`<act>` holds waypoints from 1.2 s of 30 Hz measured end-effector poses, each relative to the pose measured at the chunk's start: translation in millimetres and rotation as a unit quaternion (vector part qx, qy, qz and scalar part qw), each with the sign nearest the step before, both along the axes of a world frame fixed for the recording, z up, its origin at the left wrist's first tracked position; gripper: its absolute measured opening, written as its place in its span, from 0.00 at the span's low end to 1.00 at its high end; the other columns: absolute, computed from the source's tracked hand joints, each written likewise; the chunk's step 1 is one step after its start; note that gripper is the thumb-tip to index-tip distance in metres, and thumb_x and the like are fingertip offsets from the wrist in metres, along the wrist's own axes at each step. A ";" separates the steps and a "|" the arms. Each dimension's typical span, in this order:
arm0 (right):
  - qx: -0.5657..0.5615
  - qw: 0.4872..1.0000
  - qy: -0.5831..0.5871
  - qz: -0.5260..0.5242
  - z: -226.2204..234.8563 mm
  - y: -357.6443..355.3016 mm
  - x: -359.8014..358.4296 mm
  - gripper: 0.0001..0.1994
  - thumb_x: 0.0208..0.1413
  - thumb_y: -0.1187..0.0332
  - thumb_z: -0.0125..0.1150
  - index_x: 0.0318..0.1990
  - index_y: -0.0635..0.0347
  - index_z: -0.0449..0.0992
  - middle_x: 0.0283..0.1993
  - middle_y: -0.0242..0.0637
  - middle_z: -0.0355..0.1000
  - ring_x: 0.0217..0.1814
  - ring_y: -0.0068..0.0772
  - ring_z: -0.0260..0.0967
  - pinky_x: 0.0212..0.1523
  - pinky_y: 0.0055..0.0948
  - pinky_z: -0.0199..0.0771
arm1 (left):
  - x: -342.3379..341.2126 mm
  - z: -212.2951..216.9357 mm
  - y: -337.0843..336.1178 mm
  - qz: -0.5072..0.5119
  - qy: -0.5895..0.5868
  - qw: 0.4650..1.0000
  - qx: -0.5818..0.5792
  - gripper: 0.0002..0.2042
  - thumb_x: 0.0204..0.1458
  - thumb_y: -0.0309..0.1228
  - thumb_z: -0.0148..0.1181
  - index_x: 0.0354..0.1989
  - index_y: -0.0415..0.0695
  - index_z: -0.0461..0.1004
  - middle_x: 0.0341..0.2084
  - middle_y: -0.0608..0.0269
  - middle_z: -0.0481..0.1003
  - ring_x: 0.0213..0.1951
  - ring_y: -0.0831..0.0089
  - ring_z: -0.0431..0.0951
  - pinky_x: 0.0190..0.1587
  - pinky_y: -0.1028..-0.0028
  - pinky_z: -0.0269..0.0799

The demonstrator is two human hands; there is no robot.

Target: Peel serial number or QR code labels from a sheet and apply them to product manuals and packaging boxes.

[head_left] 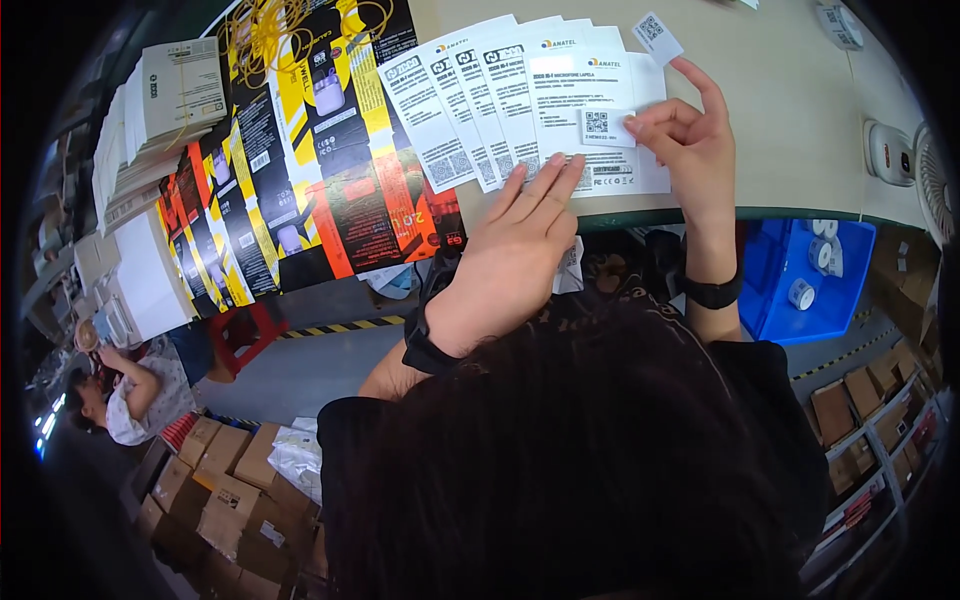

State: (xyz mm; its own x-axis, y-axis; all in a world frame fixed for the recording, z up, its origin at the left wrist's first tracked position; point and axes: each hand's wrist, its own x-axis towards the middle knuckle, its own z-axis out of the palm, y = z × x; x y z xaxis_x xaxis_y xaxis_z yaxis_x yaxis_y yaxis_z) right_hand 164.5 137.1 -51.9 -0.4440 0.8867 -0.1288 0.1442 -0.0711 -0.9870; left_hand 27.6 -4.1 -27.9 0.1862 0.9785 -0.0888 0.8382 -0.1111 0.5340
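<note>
Several white printed cards (pixel 470 120) lie fanned out on the table, overlapping one another. My left hand (pixel 520 245) rests on their lower edges, its fingers stretched out flat. Over the rightmost card (pixel 650 85) is my right hand (pixel 695 140). Its thumb and a bent finger pinch the right edge of a small white label (pixel 597 127) with a square code, which lies against that card. From the raised index fingertip of the same hand another white code label (pixel 655 38) sticks out beyond the card's top corner.
Left of the cards lie printed yellow, black and red sheets (pixel 350 205) with yellow rubber bands (pixel 270 40) on them. A banded card stack (pixel 175 90) stands farther left. A blue bin (pixel 770 280) holds label rolls. A small fan (pixel 932 180) stands right; another person (pixel 140 395) is lower left.
</note>
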 end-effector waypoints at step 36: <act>0.311 0.935 -0.170 -0.006 -17.5 -18.1 -4.1 0.29 0.44 0.81 0.57 0.56 0.59 0.57 0.36 0.30 0.55 0.25 0.17 0.50 0.27 0.15 0.58 | -8.1 1.5 -10.2 0.054 0.013 0.998 0.033 0.05 0.47 0.24 0.50 0.29 0.35 0.65 0.59 0.51 0.52 0.61 0.50 0.47 0.60 0.54 0.45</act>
